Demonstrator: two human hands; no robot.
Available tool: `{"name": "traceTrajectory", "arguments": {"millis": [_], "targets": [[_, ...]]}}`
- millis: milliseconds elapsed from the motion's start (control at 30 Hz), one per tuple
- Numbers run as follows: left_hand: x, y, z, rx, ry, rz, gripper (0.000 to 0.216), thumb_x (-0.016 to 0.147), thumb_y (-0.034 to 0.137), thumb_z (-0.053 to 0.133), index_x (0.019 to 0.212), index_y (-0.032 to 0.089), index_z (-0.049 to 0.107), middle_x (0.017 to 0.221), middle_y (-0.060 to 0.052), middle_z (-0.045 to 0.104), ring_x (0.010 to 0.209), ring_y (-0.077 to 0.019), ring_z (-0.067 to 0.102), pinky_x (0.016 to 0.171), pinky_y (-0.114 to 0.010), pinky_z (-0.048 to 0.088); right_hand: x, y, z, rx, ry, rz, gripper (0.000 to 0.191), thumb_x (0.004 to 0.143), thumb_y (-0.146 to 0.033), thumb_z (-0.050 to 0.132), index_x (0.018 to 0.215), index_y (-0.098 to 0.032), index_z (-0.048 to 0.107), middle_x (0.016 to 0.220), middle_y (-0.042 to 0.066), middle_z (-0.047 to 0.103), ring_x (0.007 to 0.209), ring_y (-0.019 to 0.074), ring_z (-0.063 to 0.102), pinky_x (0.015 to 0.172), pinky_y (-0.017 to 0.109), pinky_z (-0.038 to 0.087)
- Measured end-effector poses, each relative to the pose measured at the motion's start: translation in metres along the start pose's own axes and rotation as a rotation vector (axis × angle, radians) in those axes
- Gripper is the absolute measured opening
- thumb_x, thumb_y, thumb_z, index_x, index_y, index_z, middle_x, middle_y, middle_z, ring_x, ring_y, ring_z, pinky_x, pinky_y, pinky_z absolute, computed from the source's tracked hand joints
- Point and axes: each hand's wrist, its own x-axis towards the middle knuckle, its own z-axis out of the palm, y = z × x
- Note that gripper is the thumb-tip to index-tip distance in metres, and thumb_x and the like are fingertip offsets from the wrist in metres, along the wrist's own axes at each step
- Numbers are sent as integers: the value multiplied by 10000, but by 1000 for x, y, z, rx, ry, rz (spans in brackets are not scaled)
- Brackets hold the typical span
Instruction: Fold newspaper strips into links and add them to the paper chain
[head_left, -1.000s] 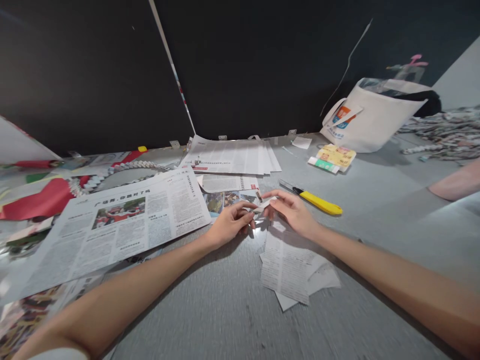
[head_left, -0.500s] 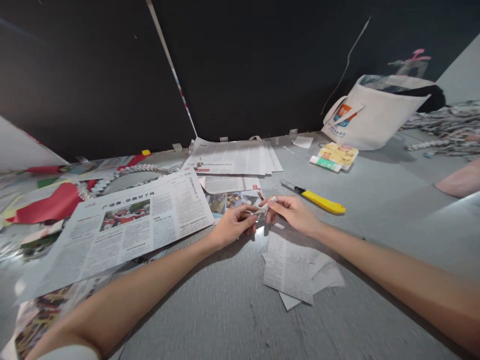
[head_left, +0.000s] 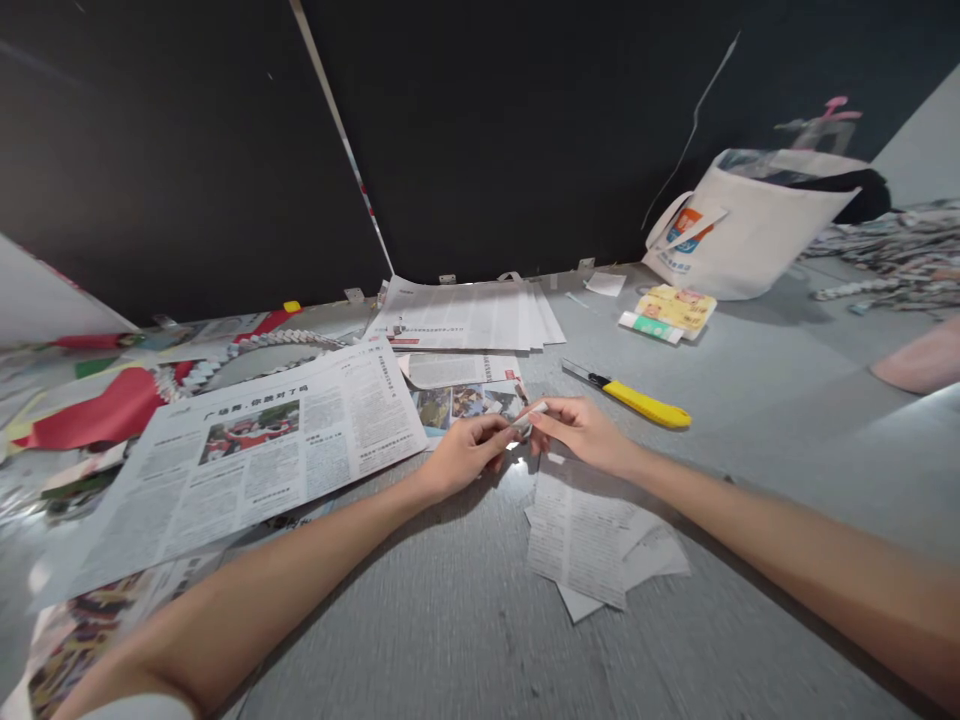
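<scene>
Between my two hands is a small folded strip of paper [head_left: 529, 418], pinched at both ends above the grey table. My left hand [head_left: 472, 452] grips its near end between thumb and fingers. At the other end, my right hand [head_left: 581, 432] holds it with thumb and forefinger. Just below my right hand lie several cut newspaper pieces [head_left: 577, 535], loosely fanned. A yellow utility knife [head_left: 645, 402] with its blade out rests beyond my right hand. To the left of my left hand lies a large newspaper sheet [head_left: 322, 440].
A stack of newspaper sheets [head_left: 465, 315] lies by the dark partition [head_left: 525, 130]. A white bag [head_left: 757, 225] stands at back right, near a yellow-and-green packet [head_left: 667, 312]. Red paper [head_left: 112, 410] and a folded-paper chain [head_left: 285, 338] are at left. Part of another person's skin [head_left: 922, 358] shows at right.
My fingers have shifted slightly on the paper strip, and its upper end now sits a little lower and further left. The things on the table have not moved.
</scene>
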Motion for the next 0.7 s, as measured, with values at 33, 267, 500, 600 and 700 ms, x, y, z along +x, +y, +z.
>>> {"name": "traceTrajectory", "arguments": {"millis": [33, 267, 500, 600, 700], "targets": [[0, 0, 0, -11, -3, -3, 405, 1007, 556, 607, 982, 162, 698, 586, 15, 562, 524, -109, 475, 542, -276, 340, 0, 0, 0, -1, -4, 3, 359, 989, -559, 698, 948, -211, 775, 723, 46, 736, 652, 160, 645, 643, 313, 511], [0, -2, 0, -36, -2, 7, 412, 1002, 570, 618, 958, 166, 684, 588, 15, 564, 515, -107, 468, 530, -272, 338, 0, -1, 1, -21, -2, -1, 351, 967, -558, 723, 972, -212, 781, 720, 40, 736, 643, 158, 646, 621, 307, 510], [0, 1, 0, -3, 5, 13, 394, 1003, 555, 621, 945, 169, 675, 583, 20, 560, 507, -102, 464, 516, -264, 349, 0, -1, 0, -18, 9, 6, 418, 973, -618, 689, 902, -212, 761, 716, 46, 742, 639, 159, 643, 629, 309, 508], [0, 0, 0, 24, 12, 20, 394, 1008, 554, 614, 969, 170, 690, 586, 20, 561, 518, -107, 475, 529, -266, 362, 0, -1, 0, -26, 34, 16, 510, 1003, -670, 610, 786, -224, 731, 686, 58, 735, 615, 163, 628, 614, 320, 491], [0, -1, -1, 40, 17, 27, 403, 1012, 563, 611, 994, 171, 705, 596, 16, 571, 527, -110, 485, 538, -266, 368, 0, 0, 0, -51, 62, 12, 516, 996, -675, 621, 746, -235, 723, 673, 56, 723, 609, 170, 621, 588, 322, 467]]}}
